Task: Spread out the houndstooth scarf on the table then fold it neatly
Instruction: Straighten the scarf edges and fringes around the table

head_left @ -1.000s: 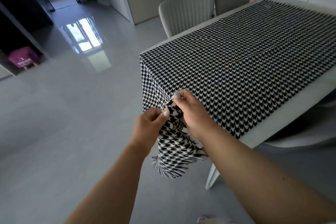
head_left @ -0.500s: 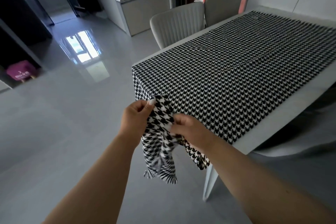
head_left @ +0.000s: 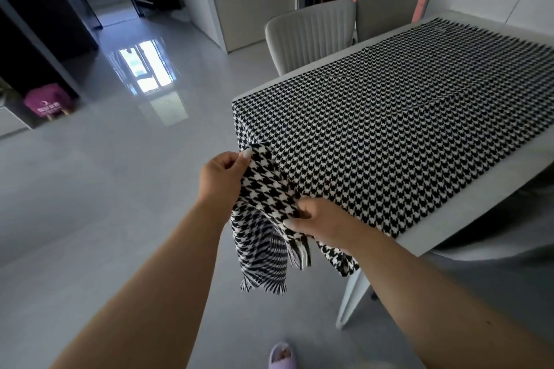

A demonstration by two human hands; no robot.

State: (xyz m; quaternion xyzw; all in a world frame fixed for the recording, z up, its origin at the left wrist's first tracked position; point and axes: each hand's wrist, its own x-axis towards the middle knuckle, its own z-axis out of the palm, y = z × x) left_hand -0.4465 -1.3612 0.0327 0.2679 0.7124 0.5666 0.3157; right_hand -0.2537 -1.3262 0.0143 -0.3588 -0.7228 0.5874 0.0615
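Note:
The black-and-white houndstooth scarf (head_left: 389, 129) lies spread along the light grey table (head_left: 467, 207), covering most of its top. Its near end hangs off the table's short edge, bunched, with fringe dangling toward the floor. My left hand (head_left: 221, 180) pinches the scarf's edge between thumb and fingers, just off the table's near corner. My right hand (head_left: 317, 220) grips the bunched cloth lower down and to the right, by the table's long edge. Both hands are a short way apart on the same hanging end.
Two grey chairs (head_left: 311, 33) stand along the table's far side. A grey cabinet (head_left: 254, 15) with boxes on top is behind them. A purple stool (head_left: 48, 102) sits at the far left. Glossy grey floor lies left of the table; a lilac slipper (head_left: 281, 355) shows below.
My hands, close together on the scarf's end a second ago, have drawn apart: the left rose slightly, the right slid down and right along the cloth. More of the end hangs loose.

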